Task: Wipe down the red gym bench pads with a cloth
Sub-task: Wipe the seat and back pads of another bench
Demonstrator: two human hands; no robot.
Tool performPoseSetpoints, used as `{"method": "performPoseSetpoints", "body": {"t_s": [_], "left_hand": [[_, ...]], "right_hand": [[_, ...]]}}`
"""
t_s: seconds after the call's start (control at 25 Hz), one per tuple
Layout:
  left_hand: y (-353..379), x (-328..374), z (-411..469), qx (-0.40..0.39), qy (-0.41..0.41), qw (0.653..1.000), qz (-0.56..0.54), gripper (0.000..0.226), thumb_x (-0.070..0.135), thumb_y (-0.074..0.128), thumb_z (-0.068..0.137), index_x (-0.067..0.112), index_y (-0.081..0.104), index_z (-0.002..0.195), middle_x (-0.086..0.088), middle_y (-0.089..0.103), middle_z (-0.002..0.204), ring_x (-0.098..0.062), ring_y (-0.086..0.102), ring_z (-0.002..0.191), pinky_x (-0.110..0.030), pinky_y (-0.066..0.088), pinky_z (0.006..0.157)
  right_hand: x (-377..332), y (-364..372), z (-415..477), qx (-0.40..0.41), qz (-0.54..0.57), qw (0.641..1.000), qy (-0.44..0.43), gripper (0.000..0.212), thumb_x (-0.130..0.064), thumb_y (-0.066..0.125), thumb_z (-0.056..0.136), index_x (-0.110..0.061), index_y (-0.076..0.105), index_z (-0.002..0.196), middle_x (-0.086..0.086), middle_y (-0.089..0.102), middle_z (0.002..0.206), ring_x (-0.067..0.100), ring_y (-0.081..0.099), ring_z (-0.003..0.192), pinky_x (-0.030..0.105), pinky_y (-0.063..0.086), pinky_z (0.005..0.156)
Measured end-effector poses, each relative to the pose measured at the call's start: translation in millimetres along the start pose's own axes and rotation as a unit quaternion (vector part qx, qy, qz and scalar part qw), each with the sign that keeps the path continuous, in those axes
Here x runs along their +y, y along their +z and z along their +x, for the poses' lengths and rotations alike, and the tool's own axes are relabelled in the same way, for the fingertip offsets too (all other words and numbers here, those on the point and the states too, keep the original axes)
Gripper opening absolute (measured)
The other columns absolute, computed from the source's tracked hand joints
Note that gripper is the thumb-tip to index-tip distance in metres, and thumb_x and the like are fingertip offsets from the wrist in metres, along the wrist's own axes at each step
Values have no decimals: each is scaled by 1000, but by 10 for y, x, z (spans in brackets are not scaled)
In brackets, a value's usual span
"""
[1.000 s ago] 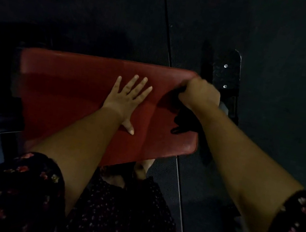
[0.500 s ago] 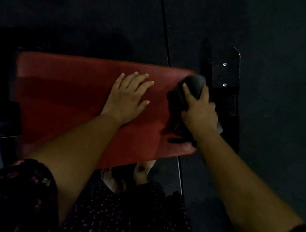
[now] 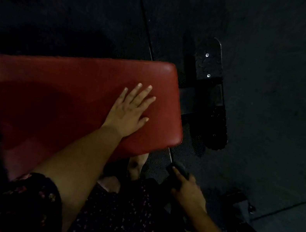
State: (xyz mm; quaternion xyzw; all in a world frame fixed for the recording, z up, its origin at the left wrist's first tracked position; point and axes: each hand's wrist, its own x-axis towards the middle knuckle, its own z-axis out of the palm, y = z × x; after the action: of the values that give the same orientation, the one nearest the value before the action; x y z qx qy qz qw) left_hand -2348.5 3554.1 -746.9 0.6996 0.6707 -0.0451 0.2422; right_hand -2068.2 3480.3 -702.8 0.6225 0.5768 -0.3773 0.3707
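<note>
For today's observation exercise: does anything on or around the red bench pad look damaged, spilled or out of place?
Nothing stands out. The red pad looks intact, with no spill visible in the dim light. The left hand lies flat on it; the right hand holds the dark cloth off the pad.

The right hand [image 3: 189,189] has left the red pad [image 3: 65,96], dropping off toward 5 o'clock. It has carried the dark cloth [image 3: 180,170] down below the pad's near edge.

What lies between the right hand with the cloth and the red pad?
In the head view, only dark perforated floor mat separates the right hand holding the cloth from the red pad.
</note>
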Motion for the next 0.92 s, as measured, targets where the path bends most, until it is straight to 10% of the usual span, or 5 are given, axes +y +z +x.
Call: {"method": "performPoseSetpoints", "body": {"t_s": [0.28,0.64,0.92], "left_hand": [[53,-346,-116,59,-47,997,-32,70,46,48,97,27,13,155,-2,-1,164,-23,-4,150,-48,-2,120],[75,-986,-454,147,-137,979,-19,67,43,45,97,27,15,154,-1,0,162,-24,2,149,-52,1,119],[154,-1452,-1021,93,-271,958,-18,66,49,30,99,27,3,155,-1,-10,162,-20,-7,150,-46,-14,117]], "right_hand": [[-394,-692,454,139,358,922,39,59,-19,58,87,-37,46,142,11,62,127,26,60,107,26,45,88],[-1851,-2179,1097,271,7,954,-127,66,-28,57,87,-41,32,147,14,48,134,39,51,118,44,46,91],[-2256,-1951,1051,355,-275,878,-167,61,-19,48,95,-32,26,151,6,47,140,38,43,120,43,45,78]]}}
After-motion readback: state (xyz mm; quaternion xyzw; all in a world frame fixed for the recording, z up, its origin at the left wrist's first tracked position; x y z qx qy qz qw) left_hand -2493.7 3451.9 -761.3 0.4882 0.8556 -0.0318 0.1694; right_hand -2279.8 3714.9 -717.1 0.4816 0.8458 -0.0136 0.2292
